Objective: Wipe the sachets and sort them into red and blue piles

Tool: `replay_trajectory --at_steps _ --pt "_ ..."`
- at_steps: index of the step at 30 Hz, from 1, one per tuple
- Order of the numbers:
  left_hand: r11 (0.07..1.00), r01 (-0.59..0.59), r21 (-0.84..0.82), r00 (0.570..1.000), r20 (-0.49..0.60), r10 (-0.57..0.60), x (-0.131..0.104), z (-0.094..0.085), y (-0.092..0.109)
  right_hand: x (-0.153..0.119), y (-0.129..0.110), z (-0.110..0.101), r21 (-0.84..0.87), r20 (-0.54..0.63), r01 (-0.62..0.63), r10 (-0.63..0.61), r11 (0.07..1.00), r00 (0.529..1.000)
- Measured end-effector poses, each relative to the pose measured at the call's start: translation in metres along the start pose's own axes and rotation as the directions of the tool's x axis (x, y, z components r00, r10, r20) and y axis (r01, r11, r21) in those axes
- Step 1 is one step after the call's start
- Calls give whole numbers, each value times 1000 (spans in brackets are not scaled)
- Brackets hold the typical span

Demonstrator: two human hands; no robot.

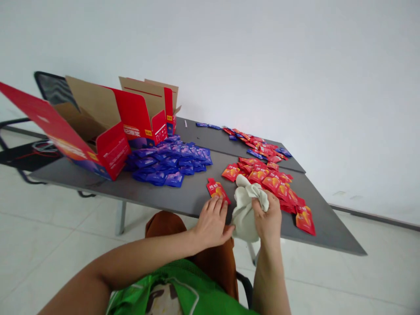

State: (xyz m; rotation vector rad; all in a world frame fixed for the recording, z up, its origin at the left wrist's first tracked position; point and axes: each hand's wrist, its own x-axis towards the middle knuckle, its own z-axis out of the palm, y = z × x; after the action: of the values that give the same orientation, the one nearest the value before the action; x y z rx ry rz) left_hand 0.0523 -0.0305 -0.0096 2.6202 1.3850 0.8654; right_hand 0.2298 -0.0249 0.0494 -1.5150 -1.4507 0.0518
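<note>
Near the front edge of the grey table, my left hand (213, 222) rests its fingertips on the lower end of a single red packet (215, 189); its thumb is spread toward the cloth. My right hand (269, 215) grips a bunched whitish cloth (246, 214), which hangs over the table edge between both hands. Just behind the cloth and to its right lies a pile of red packets (274, 181). Left of the single packet is a heap of blue packets (170, 161).
Open red cartons (113, 151) with raised flaps stand on the table's left side. Farther back lie mixed red and blue packets (259, 144) along the grey table (193, 192). A black chair (54, 89) is at the far left. A white wall rises behind.
</note>
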Motion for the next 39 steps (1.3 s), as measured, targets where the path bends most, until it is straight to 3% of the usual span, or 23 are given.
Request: replay_trajectory --at_steps 3,6,9,12,15,19,24,26,31,33,36,39 --pt "997 -14 79 992 124 4 -10 7 -7 -4 -7 2 119 109 -87 74 989 991" --pt "980 -23 196 981 194 -16 -12 -2 -18 -4 -13 12 100 252 1 -26 995 967" --pt "942 -40 333 985 174 -19 -13 -5 -18 1 -19 36 -16 419 120 -103 993 902" --pt "903 0 429 993 107 -51 -15 2 -12 5 -24 63 -217 565 234 -74 948 822" --pt "889 89 450 988 73 -136 -14 5 -5 13 -29 84 -350 660 368 -52 861 750" --pt "877 122 465 972 122 -201 -6 -6 3 39 -40 106 -376 734 445 -32 813 678" --pt "884 82 461 971 162 -175 -8 -12 3 64 -57 115 -455 720 426 42 782 693" --pt "893 83 443 982 117 -150 -14 -8 -1 60 -58 105 -490 718 445 58 750 693" --pt "926 84 368 993 41 -107 -24 6 -9 36 -40 67 -469 775 506 63 724 629" --pt "926 95 365 992 42 -119 -22 5 -9 32 -33 63 -491 766 487 92 723 636" --pt "915 106 389 987 71 -144 -16 1 -7 33 -32 78 -510 742 460 102 727 662" --pt "911 110 396 982 100 -162 -11 -2 -5 41 -43 109 -475 739 484 35 735 673"
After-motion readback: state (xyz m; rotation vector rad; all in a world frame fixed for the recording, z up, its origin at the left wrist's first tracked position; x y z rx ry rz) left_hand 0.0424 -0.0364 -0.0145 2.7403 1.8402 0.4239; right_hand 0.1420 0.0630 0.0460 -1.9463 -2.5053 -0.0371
